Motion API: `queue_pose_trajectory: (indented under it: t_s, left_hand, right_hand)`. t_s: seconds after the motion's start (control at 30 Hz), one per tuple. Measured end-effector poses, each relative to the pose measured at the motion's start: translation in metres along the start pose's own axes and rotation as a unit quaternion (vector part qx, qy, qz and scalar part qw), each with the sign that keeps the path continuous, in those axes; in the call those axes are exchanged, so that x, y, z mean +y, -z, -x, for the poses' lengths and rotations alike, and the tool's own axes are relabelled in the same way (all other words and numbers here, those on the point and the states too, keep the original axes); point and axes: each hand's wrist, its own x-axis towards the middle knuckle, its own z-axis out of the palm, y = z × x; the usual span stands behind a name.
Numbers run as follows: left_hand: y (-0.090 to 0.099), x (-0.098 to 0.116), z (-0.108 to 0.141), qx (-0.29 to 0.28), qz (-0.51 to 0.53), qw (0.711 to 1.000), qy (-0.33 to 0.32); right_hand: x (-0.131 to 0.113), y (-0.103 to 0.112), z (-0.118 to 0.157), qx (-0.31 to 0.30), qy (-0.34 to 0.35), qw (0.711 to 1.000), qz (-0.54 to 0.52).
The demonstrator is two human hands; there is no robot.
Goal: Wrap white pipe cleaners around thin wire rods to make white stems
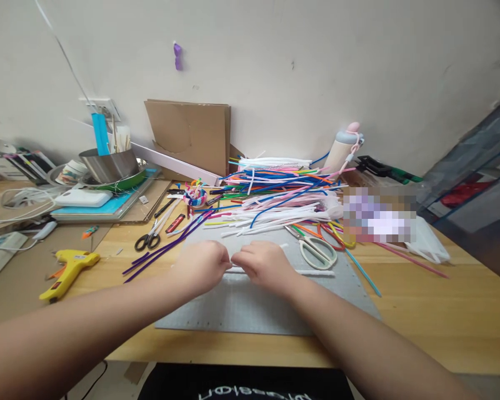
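My left hand (203, 265) and my right hand (267, 268) meet knuckle to knuckle above the grey cutting mat (241, 311). Both are closed in a pinch on white pipe cleaner, of which only a bit shows between the fingertips. A straight white pipe cleaner (316, 273) sticks out to the right from below my right wrist; whether it is the same piece I cannot tell. Just beyond my right hand lie scissors with pale handles (318, 253). Several purple pipe cleaners (166, 247) are at the left, close to my left hand.
A heap of coloured pipe cleaners (270, 183) spreads behind the mat. Black-handled scissors (147, 241) and a yellow glue gun (69, 272) lie to the left. Cardboard (191, 136) leans on the wall. A bottle (341, 150) stands at the back right, a metal pot (110, 166) back left.
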Motion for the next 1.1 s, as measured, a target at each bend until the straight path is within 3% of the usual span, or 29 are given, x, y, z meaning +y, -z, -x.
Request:
queue_pose_trajectory:
  t_s: [0.07,0.13,0.2,0.3,0.37,0.47,0.63,0.77,0.83,0.9,1.0,1.1]
  left_hand:
    - [-0.003,-0.006,-0.002,-0.053,0.107,0.991,0.055]
    - [-0.007,-0.014,-0.003,-0.113,0.241,0.959,0.094]
    - [-0.010,-0.021,-0.004,-0.163,0.389,0.899,0.121]
    - [-0.015,-0.030,-0.004,-0.214,0.560,0.786,0.149]
    - [-0.018,-0.034,-0.005,-0.249,0.623,0.726,0.155]
    - [-0.026,-0.036,-0.008,-0.292,0.681,0.659,0.130]
    - [-0.040,-0.034,-0.011,-0.302,0.742,0.593,0.075]
    - [-0.047,-0.033,-0.010,-0.248,0.770,0.584,0.072]
    - [-0.048,-0.034,-0.010,-0.217,0.769,0.597,0.073]
    - [-0.050,-0.035,-0.009,-0.192,0.762,0.614,0.069]
    - [-0.054,-0.038,-0.009,-0.155,0.739,0.653,0.066]
    - [-0.059,-0.038,-0.009,-0.125,0.680,0.719,0.065]
  right_hand:
    - [0.003,-0.002,-0.001,0.012,0.059,0.997,0.040]
    - [0.006,-0.003,-0.003,0.025,0.101,0.994,0.041]
    - [0.008,-0.003,-0.004,0.037,0.118,0.992,0.026]
    - [0.010,-0.002,-0.004,0.051,0.117,0.992,-0.003]
    - [0.011,-0.001,-0.004,0.061,0.109,0.992,-0.027]
    - [0.013,0.000,-0.003,0.082,0.096,0.990,-0.060]
    - [0.014,0.001,-0.004,0.126,0.102,0.984,-0.072]
    - [0.010,0.004,-0.003,0.145,0.075,0.984,-0.067]
    - [0.007,0.004,-0.003,0.190,0.018,0.979,-0.078]
    - [0.003,0.002,-0.003,0.260,-0.071,0.955,-0.120]
    - [-0.002,-0.009,-0.005,0.324,-0.236,0.865,-0.301]
    - [-0.006,-0.021,-0.008,0.221,-0.358,0.705,-0.570]
